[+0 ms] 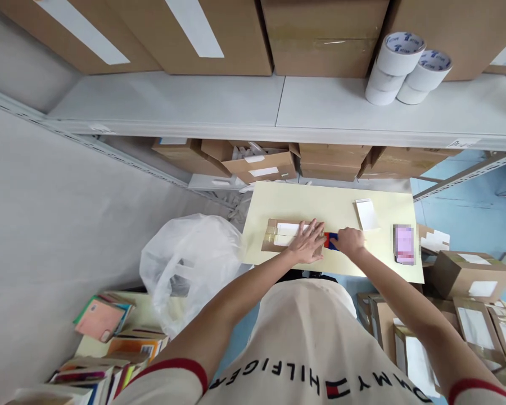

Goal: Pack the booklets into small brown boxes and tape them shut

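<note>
A small flat cardboard parcel (278,235) with a white label lies on the pale yellow table (320,205). My left hand (308,243) rests flat on its right end, fingers spread. My right hand (351,242) is closed round a red and blue tool (330,241), probably a tape dispenser, held against the parcel's right edge just beside my left fingers.
A white slip (367,214) and a phone (403,243) lie on the table's right. Sealed parcels (472,274) pile at right, books (105,318) and a white plastic bag (189,264) at left. Shelves behind hold cardboard boxes (320,39) and tape rolls (407,67).
</note>
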`<state>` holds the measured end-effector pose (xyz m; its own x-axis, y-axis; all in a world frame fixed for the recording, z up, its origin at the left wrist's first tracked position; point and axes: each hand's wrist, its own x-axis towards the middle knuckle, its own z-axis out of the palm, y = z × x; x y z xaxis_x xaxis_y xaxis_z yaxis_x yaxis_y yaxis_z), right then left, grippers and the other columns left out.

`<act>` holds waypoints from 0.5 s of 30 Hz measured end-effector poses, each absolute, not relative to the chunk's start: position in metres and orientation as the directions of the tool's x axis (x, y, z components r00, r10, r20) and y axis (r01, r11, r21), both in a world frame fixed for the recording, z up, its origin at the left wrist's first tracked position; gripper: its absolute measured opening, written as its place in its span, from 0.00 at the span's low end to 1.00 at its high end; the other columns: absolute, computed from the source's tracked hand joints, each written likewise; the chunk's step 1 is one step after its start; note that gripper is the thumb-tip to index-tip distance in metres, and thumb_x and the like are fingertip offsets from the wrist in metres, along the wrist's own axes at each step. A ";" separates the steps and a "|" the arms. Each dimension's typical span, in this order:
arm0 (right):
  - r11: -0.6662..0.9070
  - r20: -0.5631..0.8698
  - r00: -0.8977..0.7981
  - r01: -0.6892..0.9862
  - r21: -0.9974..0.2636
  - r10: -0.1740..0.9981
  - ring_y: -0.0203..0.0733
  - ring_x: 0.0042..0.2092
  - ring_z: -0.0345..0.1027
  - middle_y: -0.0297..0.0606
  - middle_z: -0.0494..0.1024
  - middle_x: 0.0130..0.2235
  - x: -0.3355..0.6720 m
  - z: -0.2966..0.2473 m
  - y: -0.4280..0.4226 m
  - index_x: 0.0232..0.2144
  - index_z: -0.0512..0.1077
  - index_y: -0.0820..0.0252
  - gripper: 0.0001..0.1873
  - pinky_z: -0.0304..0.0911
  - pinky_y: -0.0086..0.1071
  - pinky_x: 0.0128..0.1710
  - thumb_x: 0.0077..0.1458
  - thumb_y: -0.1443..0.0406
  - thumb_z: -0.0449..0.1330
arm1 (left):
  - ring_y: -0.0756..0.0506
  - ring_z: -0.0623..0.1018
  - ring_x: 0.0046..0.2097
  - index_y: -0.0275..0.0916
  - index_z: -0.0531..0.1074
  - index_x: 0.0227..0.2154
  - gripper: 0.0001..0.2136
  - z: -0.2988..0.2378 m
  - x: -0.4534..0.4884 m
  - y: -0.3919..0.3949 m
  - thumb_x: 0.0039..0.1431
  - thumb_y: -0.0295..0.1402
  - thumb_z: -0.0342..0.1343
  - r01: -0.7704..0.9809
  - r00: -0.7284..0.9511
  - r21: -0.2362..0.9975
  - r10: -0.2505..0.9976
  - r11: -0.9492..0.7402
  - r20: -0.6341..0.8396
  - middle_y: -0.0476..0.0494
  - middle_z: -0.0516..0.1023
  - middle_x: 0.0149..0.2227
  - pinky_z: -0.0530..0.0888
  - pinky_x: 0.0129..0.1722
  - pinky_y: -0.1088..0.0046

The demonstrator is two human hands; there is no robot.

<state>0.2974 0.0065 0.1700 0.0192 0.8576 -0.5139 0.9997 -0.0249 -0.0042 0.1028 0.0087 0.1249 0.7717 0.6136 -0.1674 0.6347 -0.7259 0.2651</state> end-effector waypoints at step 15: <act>-0.259 -0.086 0.245 0.905 -0.338 0.966 0.57 0.47 0.71 0.56 0.76 0.46 0.354 0.048 -0.114 0.59 0.60 0.69 0.27 0.66 0.49 0.46 0.60 0.66 0.40 | 0.29 0.37 0.70 0.34 0.45 0.68 0.44 0.111 -0.007 -0.054 0.56 0.54 0.51 0.791 -0.077 0.598 0.990 0.133 -0.118 0.27 0.35 0.71 0.43 0.65 0.40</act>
<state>0.3542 -0.1141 0.0476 0.2445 0.9658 -0.0865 0.9047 -0.2593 -0.3382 -0.0066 -0.0535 0.1107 -0.0767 0.9900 -0.1184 0.7908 0.1327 0.5975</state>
